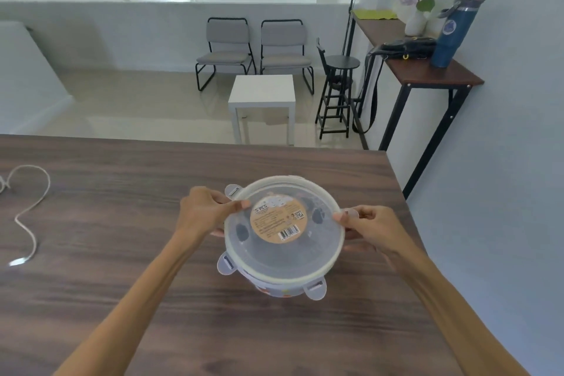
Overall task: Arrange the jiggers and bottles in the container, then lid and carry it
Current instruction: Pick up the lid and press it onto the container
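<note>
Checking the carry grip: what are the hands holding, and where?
Both hands, left and right, grip the lidded container at opposite sides, thumbs on the lid's rim.

White cord (32, 217) lying looped at left of frame on the brown wood-grain table (122, 299). Two grey chairs (253, 49) standing side by side at upper centre, a small white table (262, 94) sitting just in front of them. Black stool (337, 91) standing right of that. Blue tumbler (451, 33), white vase of flowers (415, 6) and black bag (406, 47) resting on the narrow wall table (427, 70), upper right.
</note>
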